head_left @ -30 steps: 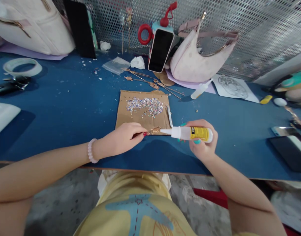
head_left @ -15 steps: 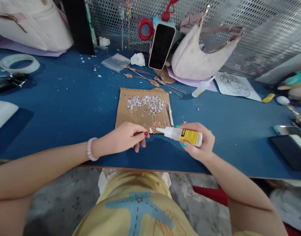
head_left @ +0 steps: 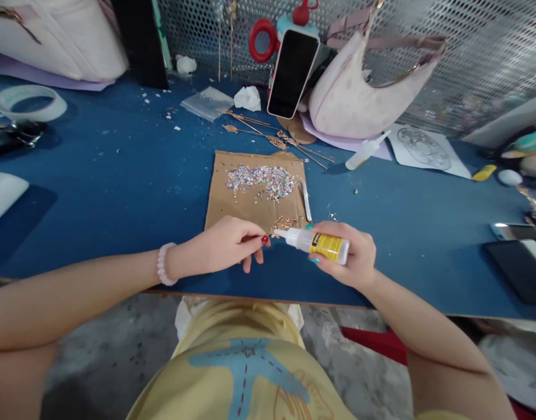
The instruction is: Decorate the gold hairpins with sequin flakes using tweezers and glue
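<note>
Perforated metal panel (head_left: 189,35) rises behind the back edge of a blue bench (head_left: 140,192), and from my remote seat I look down on two bare forearms (head_left: 105,286) extended over its near edge. My view centres on a cardboard sheet (head_left: 226,214) lying toward that near edge, probably serving as a mat that spares the bench and keeps small pieces together. Loose glittery chips (head_left: 261,179) cover the sheet's far half, which leaves its near edge to the hands. I see the left hand (head_left: 224,245) with thumb and forefinger pinched nearly together at the left end of a gold filigree ornament (head_left: 284,224), other fingers curled loosely below; the fingertips hide the contact, but the pinch appears to have hold of it. That ornament is at the cardboard's near right corner, presented toward the right hand (head_left: 350,254). There the fingers wrap around a yellow-labelled bottle (head_left: 323,244), spread only as wide as its body. I judge it is tipped almost level, nozzle leftward, to bring its tip to the ornament; whether they touch, I cannot tell. Silver tweezers (head_left: 306,201) lie along the cardboard's right edge, perhaps for easy reach. Toward the bench's back edge, gold-coloured sticks (head_left: 276,142) lie crossed, seemingly out of the hands' way, and a phone (head_left: 294,73) stands tilted back, probably to face the person
</note>
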Available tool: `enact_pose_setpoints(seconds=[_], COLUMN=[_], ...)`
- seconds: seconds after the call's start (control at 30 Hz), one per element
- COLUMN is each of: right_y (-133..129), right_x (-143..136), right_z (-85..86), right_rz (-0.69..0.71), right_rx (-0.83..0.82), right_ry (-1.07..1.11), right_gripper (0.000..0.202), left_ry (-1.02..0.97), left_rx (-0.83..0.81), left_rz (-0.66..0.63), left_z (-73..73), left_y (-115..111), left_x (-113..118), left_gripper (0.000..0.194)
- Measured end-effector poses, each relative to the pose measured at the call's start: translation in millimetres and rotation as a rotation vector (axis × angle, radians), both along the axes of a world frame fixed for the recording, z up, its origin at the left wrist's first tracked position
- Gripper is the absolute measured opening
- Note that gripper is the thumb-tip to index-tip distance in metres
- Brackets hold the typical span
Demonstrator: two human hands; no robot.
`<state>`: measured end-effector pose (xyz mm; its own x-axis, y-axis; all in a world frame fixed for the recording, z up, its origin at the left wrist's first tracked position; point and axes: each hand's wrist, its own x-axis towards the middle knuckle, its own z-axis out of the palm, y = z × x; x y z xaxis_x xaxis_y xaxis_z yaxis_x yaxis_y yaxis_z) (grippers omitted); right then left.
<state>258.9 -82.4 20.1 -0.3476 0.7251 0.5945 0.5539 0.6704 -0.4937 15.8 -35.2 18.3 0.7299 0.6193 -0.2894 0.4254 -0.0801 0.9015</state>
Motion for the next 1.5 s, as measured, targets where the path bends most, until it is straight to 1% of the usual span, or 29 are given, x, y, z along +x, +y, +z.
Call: enact_pose_setpoints(seconds=[0.1, 0.4, 0.6, 0.8, 1.07, 1.3, 1.5], right_y=[0.3, -0.3, -0.7, -1.2, -1.5, -1.9, -2.1], right_x=[-1.0, -0.9, -1.4, -0.2, 0.6, 1.7, 2.1], right_z=[0.2, 0.2, 1.8, -0.4, -2.1, -1.7, -0.5], right_rz=[0.012, -0.017, -0.029, -0.037, -0.048, -0.039, -0.025], right_rx=[0.004, -0.005, -0.001, -0.002, 0.003, -0.006, 0.002], right_ry=[-0.012, -0.015, -0.039, -0.043, -0.041, -0.016, -0.002], right_gripper=[0.025, 0.026, 0.025, 0.027, 0.028, 0.027, 0.028], left_ry=[-0.004, -0.004, 0.009, 0.025, 0.023, 0.0, -0.001], left_rx=[-0.013, -0.012, 0.0, 0.021, 0.036, 0.003, -0.021], left_rz=[0.002, 0.002, -0.01, -0.03, -0.043, -0.032, -0.017], left_z=[-0.6, -1.3, 0.9, 4.3, 1.6, -0.9, 0.0], left_y=[-0.3, -1.4, -0.1, 0.4, 1.3, 1.6, 1.3], left_x=[0.2, 0.0, 0.2, 0.2, -0.8, -0.8, -1.1], left_gripper=[0.024, 0.025, 0.024, 0.026, 0.028, 0.026, 0.025])
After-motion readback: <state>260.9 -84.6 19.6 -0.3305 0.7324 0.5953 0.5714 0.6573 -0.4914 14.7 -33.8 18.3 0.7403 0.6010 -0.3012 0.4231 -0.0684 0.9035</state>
